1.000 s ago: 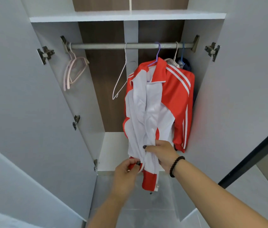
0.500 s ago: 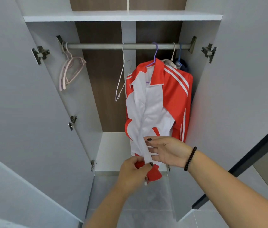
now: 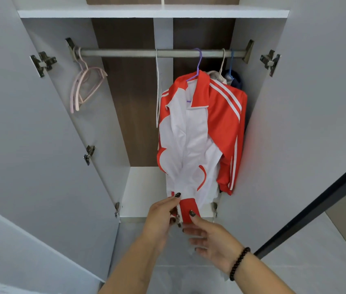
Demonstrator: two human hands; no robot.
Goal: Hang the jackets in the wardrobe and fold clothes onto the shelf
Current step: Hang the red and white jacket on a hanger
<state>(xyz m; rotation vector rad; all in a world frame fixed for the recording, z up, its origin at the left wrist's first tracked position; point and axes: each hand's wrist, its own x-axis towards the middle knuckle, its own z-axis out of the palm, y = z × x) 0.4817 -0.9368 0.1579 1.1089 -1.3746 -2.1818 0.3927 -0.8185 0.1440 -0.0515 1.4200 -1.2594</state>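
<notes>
One red-and-white track jacket (image 3: 201,132), striped white down the sleeve, hangs front open on a purple hanger (image 3: 197,64) toward the right of the wardrobe rail (image 3: 125,53). A person's left hand (image 3: 160,217) pinches the red hem by the zipper, while the right hand (image 3: 212,238) presses a thumb on the same hem, its other fingers spread loose below. Two pink hangers (image 3: 85,88) and one white hanger (image 3: 157,90) hang bare on the rail; two more garments show partly behind the jacket.
</notes>
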